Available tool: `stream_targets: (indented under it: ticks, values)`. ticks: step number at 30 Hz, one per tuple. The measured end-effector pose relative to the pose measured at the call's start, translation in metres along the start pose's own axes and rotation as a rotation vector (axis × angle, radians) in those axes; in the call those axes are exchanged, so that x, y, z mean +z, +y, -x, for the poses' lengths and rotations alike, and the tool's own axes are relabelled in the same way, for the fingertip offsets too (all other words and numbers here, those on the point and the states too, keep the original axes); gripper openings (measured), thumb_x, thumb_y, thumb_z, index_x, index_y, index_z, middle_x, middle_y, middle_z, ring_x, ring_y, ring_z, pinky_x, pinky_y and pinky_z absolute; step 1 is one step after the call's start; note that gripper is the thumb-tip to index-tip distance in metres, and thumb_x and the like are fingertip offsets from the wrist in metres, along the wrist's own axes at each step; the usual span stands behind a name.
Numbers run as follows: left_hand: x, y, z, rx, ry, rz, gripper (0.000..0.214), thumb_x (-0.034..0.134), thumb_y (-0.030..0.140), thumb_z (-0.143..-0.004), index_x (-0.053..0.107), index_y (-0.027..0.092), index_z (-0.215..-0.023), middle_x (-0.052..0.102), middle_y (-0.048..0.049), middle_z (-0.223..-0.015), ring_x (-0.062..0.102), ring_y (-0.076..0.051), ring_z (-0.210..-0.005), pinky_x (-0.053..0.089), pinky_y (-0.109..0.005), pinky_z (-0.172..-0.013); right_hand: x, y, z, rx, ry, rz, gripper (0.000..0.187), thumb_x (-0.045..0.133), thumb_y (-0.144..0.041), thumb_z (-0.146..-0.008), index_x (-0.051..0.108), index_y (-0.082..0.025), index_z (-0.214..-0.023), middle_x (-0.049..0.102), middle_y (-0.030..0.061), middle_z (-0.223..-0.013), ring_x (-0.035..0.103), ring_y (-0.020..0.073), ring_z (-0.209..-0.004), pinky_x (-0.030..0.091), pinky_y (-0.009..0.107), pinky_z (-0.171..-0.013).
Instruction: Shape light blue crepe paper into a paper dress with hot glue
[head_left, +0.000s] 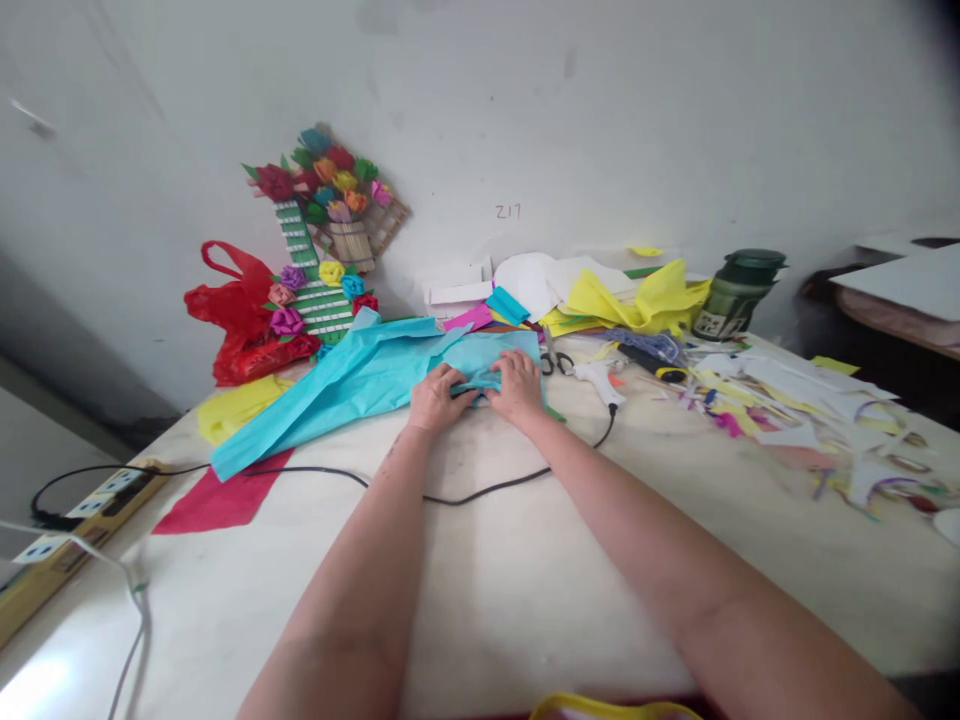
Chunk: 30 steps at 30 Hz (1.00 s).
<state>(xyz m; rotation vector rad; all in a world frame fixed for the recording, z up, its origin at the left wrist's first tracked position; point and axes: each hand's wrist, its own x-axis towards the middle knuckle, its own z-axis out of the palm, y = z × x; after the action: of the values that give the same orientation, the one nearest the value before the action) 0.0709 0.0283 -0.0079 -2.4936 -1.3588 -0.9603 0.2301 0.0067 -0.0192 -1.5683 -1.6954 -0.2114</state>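
Observation:
A long sheet of blue crepe paper point(360, 375) lies rumpled across the middle of the table. My left hand point(439, 397) has its fingers curled onto the paper's near edge. Close on its right, my right hand point(517, 388) grips the same edge with thumb and bent fingers. Between the two thumbs shows something small and dark that I cannot make out. Just beyond my right hand are black-handled scissors point(556, 362). Beside them lies a white glue gun point(598, 380), its black cord point(480, 494) running under my forearms.
Paper flowers on a green-and-white striped stand point(322, 308) and a red plastic bag point(240, 310) are at the back left. A power strip point(82, 530) edges the left side. Yellow crepe paper point(637, 298), a green bottle point(739, 293) and paper scraps point(795, 420) lie right.

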Motion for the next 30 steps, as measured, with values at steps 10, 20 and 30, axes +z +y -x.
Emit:
stream_targets:
  ticks: [10, 20, 30]
  values:
    - [-0.003, 0.006, -0.001, 0.060, -0.140, -0.154, 0.016, 0.054, 0.029, -0.075, 0.059, 0.025, -0.090, 0.055, -0.0042, -0.094, 0.051, -0.019, -0.093, 0.039, -0.026, -0.066, -0.017, 0.009, -0.009, -0.283, -0.082, -0.056, 0.025, 0.065, -0.024, -0.063, 0.059, -0.019, -0.086, 0.049, 0.0089, -0.116, 0.042, 0.0261, -0.103, 0.033, 0.038, -0.082]
    - [0.001, 0.000, 0.000, 0.061, -0.071, -0.122, 0.016, 0.054, 0.027, -0.073, 0.059, 0.024, -0.088, 0.056, -0.0030, -0.091, 0.052, -0.018, -0.090, 0.040, -0.026, -0.068, -0.041, 0.012, -0.006, -0.500, -0.207, 0.094, 0.034, 0.066, -0.037, -0.064, 0.058, -0.016, -0.090, 0.057, 0.0068, -0.089, 0.049, 0.0226, -0.084, 0.032, 0.037, -0.077]
    - [0.005, -0.004, 0.000, -0.029, -0.060, -0.074, 0.018, 0.054, 0.019, -0.072, 0.061, 0.025, -0.088, 0.057, -0.0016, -0.092, 0.053, -0.017, -0.090, 0.041, -0.025, -0.069, -0.034, -0.011, 0.005, -0.710, -0.215, 0.093, 0.014, 0.052, -0.012, -0.068, 0.064, -0.020, -0.069, 0.034, 0.0004, -0.136, 0.027, 0.0250, -0.122, 0.016, 0.047, -0.101]
